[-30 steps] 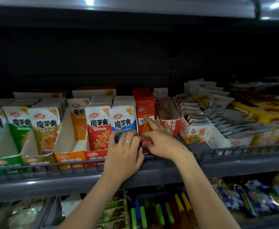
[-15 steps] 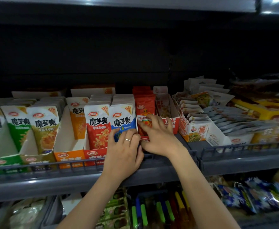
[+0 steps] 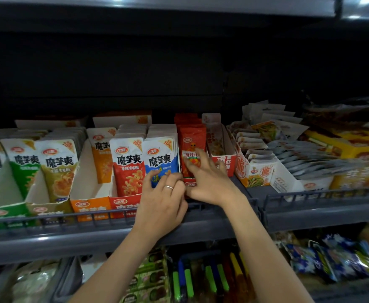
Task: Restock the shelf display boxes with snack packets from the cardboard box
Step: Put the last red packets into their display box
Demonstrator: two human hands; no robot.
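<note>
just ahead of the right hand (image 3: 209,182), the front red snack packet (image 3: 192,145) stands upright in its narrow red display box (image 3: 190,185). the hand's spread, fairly straight fingers (image 3: 202,155) lie flat on the packet's face, pressing rather than gripping. a second ago only the index finger reached toward that packet; now the whole hand has fanned against it. i read that as squaring the row after loading, so this box looks about full.

the left hand (image 3: 161,202) (a ring (image 3: 168,187) on one finger) has hardly moved. its fingers are bent against the lower front of the blue konjac packet (image 3: 161,159), just left of the right hand. whether it pinches that packet or only steadies it i cannot tell, because the fingertips and the blue box's front lip are hidden behind the hand itself.

the cardboard box of stock is out of view. left of the left hand, the orange display box (image 3: 89,206) shows a wide gap in front of its packets and probably needs filling next. goods far to the right of the right hand are too blurred to name.
</note>
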